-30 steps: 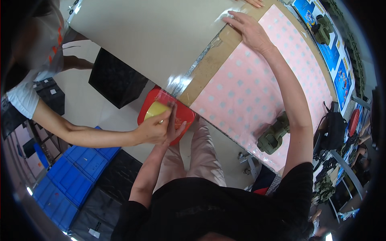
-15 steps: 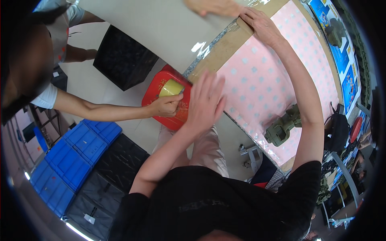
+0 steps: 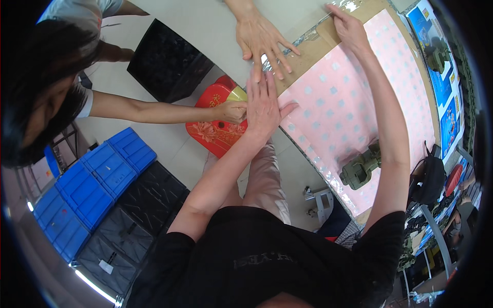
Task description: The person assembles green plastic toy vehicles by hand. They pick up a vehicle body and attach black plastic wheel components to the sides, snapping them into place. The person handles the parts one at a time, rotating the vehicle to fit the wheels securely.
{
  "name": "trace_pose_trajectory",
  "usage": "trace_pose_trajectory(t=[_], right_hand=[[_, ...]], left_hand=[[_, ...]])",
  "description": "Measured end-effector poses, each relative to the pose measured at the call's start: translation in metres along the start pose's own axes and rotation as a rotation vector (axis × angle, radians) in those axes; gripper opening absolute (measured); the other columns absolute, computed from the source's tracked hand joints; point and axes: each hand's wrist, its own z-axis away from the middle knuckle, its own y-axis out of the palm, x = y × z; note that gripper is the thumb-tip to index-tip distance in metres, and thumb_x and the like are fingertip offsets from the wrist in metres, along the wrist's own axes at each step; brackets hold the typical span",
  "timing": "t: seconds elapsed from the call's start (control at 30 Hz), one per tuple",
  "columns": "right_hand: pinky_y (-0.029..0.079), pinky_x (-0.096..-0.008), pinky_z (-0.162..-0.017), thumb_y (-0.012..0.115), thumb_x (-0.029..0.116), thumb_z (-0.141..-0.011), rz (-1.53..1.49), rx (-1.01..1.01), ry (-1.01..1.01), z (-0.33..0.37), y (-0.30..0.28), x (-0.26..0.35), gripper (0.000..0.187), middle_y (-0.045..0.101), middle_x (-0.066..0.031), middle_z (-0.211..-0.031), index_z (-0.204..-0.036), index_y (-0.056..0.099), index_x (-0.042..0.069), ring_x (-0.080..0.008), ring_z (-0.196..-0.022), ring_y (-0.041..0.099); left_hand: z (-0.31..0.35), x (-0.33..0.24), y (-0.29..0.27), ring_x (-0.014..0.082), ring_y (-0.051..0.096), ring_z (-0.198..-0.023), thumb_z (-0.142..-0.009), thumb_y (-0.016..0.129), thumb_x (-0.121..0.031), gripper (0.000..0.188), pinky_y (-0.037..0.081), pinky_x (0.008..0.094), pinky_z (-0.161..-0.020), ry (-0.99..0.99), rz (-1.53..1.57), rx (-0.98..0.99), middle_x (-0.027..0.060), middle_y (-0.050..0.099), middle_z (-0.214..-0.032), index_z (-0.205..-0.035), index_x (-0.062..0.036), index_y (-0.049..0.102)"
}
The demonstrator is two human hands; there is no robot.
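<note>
My left hand (image 3: 264,108) lies flat with its fingers stretched out, over the near left corner of the brown cardboard (image 3: 303,60). My right hand (image 3: 350,31) is open at the far part of the cardboard, its forefinger pointing toward clear tape (image 3: 350,6) along the seam. Between them, a co-worker's spread hand (image 3: 261,38) reaches in from the top, its fingertips close to my left fingertips. Beside my left hand, another person's hand (image 3: 231,111) grips a yellowish tape roll (image 3: 238,94), mostly hidden. A pink sheet with pale blue squares (image 3: 328,97) covers the cardboard.
An olive-green moulded object (image 3: 358,173) lies on the pink sheet near my right forearm. A red stool (image 3: 215,141) stands below the table edge. Black box (image 3: 169,61) and blue crates (image 3: 102,177) are at left. At right are a black backpack (image 3: 427,177) and blue printed sheets (image 3: 446,97).
My left hand has moved forward onto the cardboard corner. My right hand has shifted slightly forward and right. The co-worker's hand at the top has come down and left, spreading its fingers.
</note>
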Motion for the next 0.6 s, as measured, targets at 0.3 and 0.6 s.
trace_pose_trajectory(t=[0.3, 0.6], right_hand=[[0.019, -0.0480, -0.110, 0.040, 0.045, -0.091, 0.727, -0.534, 0.003, -0.022, 0.032, -0.009, 0.058, 0.035, -0.0233, -0.140, -0.135, 0.041, 0.006, -0.0423, -0.130, 0.028], [0.012, -0.0424, -0.111, 0.027, 0.046, -0.095, 0.943, -0.458, 0.224, -0.038, 0.049, -0.014, 0.056, 0.027, -0.0131, -0.147, -0.140, 0.032, 0.015, -0.0292, -0.136, 0.020]], left_hand=[[0.044, 0.001, 0.003, 0.0457, 0.020, -0.132, -0.081, 0.060, -0.051, 0.094, 0.022, 0.0501, -0.107, -0.120, 0.196, 0.065, 0.0320, 0.023, -0.140, -0.139, 0.0104, 0.017], [0.049, 0.018, 0.003, 0.0448, 0.011, -0.136, -0.084, 0.059, -0.042, 0.090, 0.017, 0.0478, -0.110, -0.061, 0.171, 0.174, 0.0299, 0.010, -0.146, -0.142, 0.0059, 0.010]])
